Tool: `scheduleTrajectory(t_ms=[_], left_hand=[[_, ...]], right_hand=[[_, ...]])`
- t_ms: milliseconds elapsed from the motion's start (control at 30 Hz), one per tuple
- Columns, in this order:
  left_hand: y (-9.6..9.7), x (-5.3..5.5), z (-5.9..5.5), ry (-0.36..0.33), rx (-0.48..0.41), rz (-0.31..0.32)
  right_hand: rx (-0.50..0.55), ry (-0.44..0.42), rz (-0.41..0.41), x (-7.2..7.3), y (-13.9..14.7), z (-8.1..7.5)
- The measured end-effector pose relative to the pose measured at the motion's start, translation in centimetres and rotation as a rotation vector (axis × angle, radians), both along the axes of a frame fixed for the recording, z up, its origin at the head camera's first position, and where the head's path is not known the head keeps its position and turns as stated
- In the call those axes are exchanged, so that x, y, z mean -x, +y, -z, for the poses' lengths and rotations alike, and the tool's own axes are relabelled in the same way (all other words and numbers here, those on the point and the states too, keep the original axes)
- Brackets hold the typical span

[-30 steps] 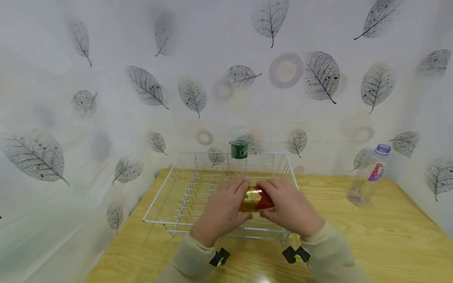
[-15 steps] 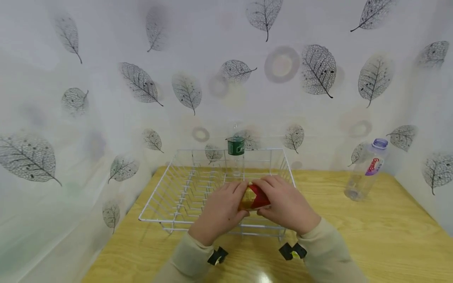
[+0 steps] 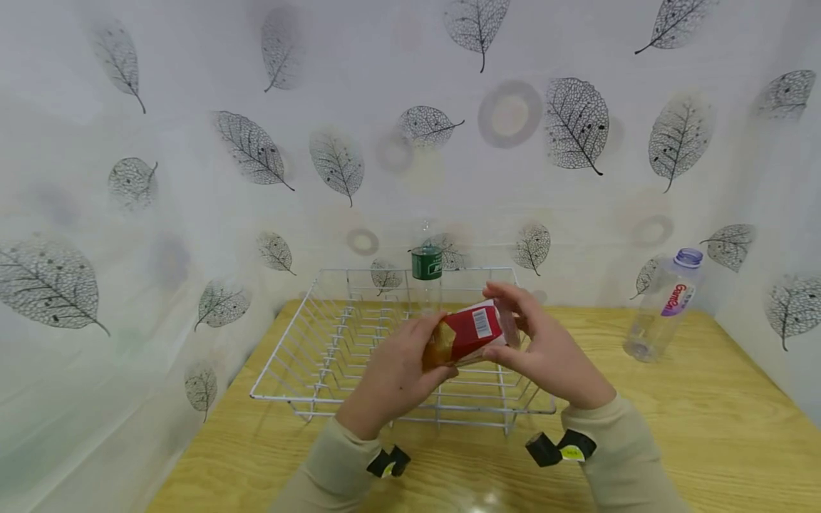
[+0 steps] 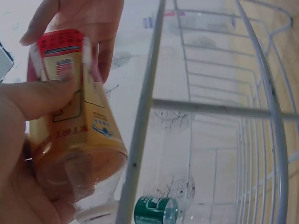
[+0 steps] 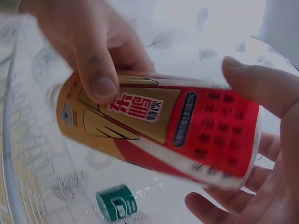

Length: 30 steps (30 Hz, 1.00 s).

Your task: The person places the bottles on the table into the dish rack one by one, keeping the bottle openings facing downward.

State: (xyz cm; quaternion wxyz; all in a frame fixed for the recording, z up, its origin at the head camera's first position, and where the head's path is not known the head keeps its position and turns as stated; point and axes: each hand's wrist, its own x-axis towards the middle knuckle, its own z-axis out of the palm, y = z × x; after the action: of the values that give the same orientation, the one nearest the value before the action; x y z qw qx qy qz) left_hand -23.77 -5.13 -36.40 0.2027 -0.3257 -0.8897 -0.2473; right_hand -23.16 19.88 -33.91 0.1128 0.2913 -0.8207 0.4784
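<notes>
A plastic bottle [image 3: 465, 335] with a red and gold wrap label is held aslant above the front of a white wire rack [image 3: 308, 401]. My left hand [image 3: 393, 374] grips its gold neck end, thumb pressed on the label in the right wrist view. The clear neck [image 5: 53, 95] pokes out past that hand. My right hand [image 3: 554, 349] is spread around the red base end, fingers and thumb parted; in the right wrist view the thumb [image 5: 261, 86] is off the label. Whether its fingertips touch the base is unclear.
A clear bottle with a green label [image 3: 426, 263] stands upright in the rack's back part. Right of the rack, a clear bottle with a purple neck [image 3: 661, 306] stands uncapped on the wooden table [image 3: 641, 420]. A leaf-print curtain [image 3: 410, 178] hangs behind.
My right hand has loosened from the bottle and moved right, its fingers spreading. The bottle's red end has come into view and tilted up, while my left hand still holds it.
</notes>
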Motion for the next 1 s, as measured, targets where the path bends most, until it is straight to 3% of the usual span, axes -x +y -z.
scheduleTrajectory(t_ms=[133, 367, 533, 600, 733, 1000], left_hand=[[0.2, -0.1, -0.1, -0.089, -0.150, 0.051], [0.6, -0.3, 0.2, -0.371, -0.397, 0.148], [1.0, -0.2, 0.8, -0.611, -0.524, 0.275], [1.2, -0.2, 1.1, -0.673, -0.550, 0.321], [1.6, -0.1, 1.6, -0.684, -0.545, 0.367], [2.0, 0.0, 1.9, -0.636, -0.480, 0.335]], right_hand=[[0.180, -0.059, -0.109, 0.1, 0.4, -0.2], [0.438, -0.216, -0.241, 0.1, -0.4, 0.2], [0.467, -0.258, -0.251, 0.0, -1.6, 0.7], [0.458, -0.265, -0.232, -0.1, -2.2, 0.9], [0.462, -0.265, -0.175, -0.4, -2.8, 1.1], [0.452, -0.244, -0.106, -0.5, -3.0, 1.2]])
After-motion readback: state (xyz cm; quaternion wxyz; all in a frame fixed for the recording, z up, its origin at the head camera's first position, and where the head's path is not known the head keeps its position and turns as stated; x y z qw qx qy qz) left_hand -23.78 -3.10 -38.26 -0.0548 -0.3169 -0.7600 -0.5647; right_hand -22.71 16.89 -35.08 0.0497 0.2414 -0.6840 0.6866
